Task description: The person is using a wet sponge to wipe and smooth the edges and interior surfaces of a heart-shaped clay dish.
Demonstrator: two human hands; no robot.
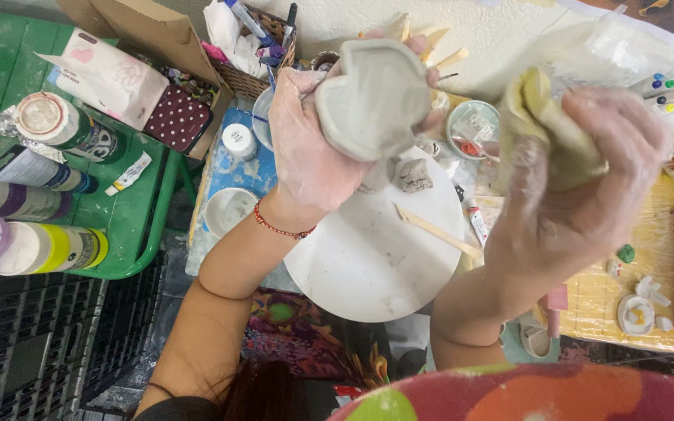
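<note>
My left hand [310, 148], dusted with pale clay and wearing a red bead bracelet, holds up a grey clay piece [376, 97] with a raised rim and a notch on one side. My right hand [587, 179], also clay-smeared, squeezes a yellow sponge [544, 117] beside it. Both are raised above a round white turntable [368, 249]. On the turntable lie a small lump of grey clay [413, 175] and a flat wooden modelling stick [434, 230].
A green tray [130, 226] at left carries paint bottles [48, 249], a tape roll and a tube. A wicker basket [255, 58] of tools, a small white cup [226, 209], a lidded tub [471, 125] and paint pots [668, 92] surround the turntable. Black crates [33, 351] sit lower left.
</note>
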